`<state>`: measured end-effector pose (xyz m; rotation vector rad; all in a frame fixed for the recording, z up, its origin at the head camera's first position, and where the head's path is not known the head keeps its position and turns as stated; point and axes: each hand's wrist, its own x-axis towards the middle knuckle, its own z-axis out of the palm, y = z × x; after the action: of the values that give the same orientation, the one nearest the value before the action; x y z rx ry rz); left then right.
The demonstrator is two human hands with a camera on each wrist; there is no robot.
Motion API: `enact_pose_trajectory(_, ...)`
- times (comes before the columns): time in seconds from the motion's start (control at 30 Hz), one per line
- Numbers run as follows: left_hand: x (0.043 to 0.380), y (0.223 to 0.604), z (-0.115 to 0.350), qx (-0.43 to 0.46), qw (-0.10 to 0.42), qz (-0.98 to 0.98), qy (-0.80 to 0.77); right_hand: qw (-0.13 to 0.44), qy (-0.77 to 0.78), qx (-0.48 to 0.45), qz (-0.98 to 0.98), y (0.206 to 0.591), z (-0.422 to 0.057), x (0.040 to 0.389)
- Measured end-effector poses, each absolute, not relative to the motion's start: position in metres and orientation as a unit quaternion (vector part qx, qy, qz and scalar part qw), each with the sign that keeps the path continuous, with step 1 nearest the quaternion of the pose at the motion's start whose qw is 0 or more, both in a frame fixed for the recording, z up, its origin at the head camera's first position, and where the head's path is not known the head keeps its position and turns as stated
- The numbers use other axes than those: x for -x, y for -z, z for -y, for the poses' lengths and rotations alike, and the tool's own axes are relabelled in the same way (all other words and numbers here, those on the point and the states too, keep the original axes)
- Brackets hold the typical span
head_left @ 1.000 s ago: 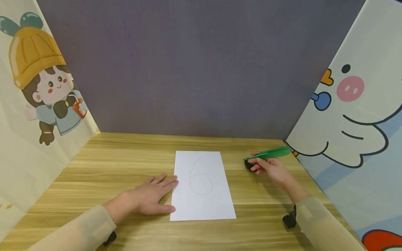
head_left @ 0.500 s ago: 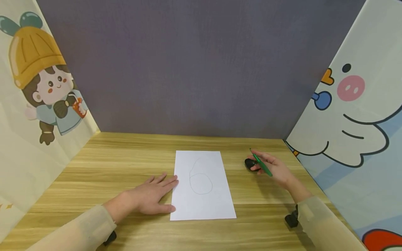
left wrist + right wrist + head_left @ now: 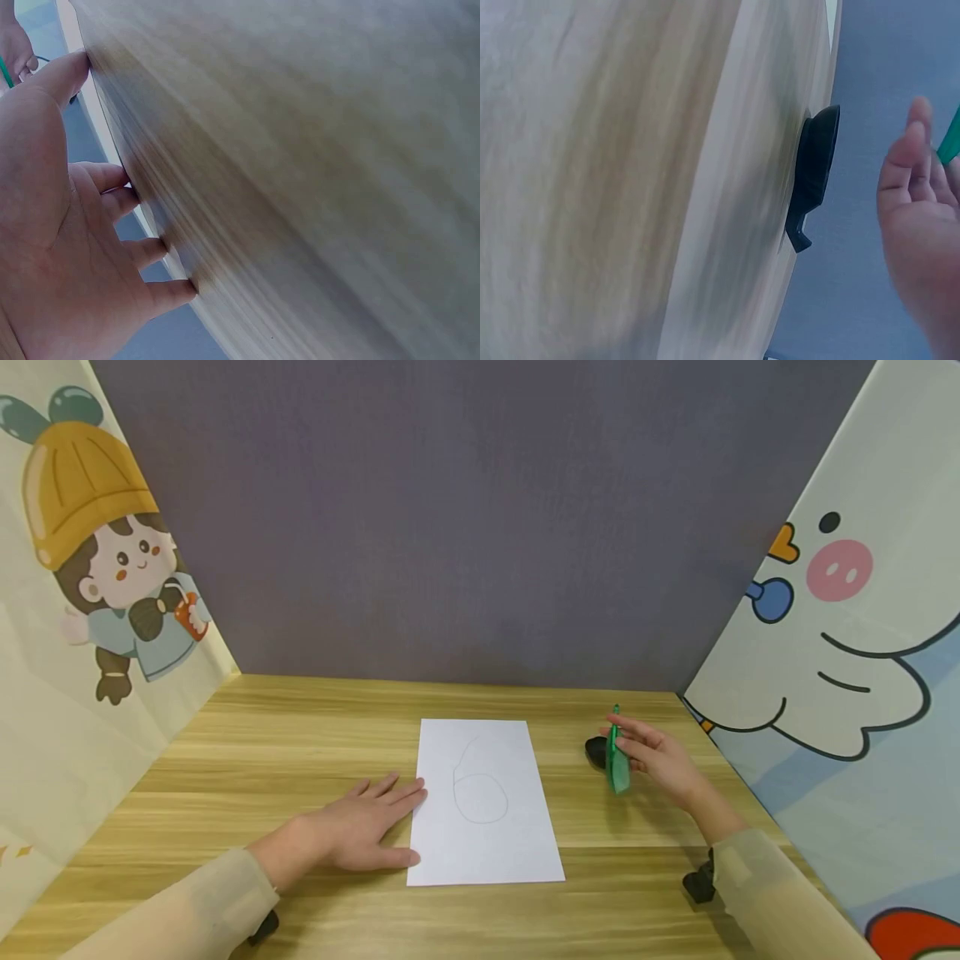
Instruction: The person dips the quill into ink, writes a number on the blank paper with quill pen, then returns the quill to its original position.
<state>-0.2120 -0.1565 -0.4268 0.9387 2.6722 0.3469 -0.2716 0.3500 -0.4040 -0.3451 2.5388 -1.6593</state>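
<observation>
A white sheet of paper (image 3: 483, 802) with a faint pencil outline lies on the wooden table (image 3: 300, 735). My left hand (image 3: 360, 831) rests flat on the table, fingers straight, fingertips touching the sheet's left edge; the left wrist view shows that hand (image 3: 60, 247) spread on the wood. My right hand (image 3: 656, 760) is to the right of the sheet and holds a green pen (image 3: 617, 758) between its fingers, the pen blurred and standing nearly upright. Just left of it, a small black object (image 3: 596, 750) lies on the table, also seen as the black object (image 3: 817, 169) in the right wrist view.
A grey back wall (image 3: 465, 527) and two cartoon-printed side panels (image 3: 862, 635) close in the table on three sides. Bare wood lies on both sides of the sheet and in front of it.
The green pen has swung in my right hand from pointing right, through a diagonal, to nearly upright. The left hand and the paper have not moved.
</observation>
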Motion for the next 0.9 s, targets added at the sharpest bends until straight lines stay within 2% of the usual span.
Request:
enact_pose_trajectory(0.33, 0.213, 0.427, 0.156, -0.327, 0.144, -0.926, -0.119, 0.051, 0.534, 0.134, -0.833, 0.403, -0.364, 0.274)
enact_pose_trajectory(0.9, 0.213, 0.426, 0.156, -0.325, 0.146, -0.927, -0.12, 0.055, 0.453, 0.091, -0.885, 0.408, -0.395, 0.276)
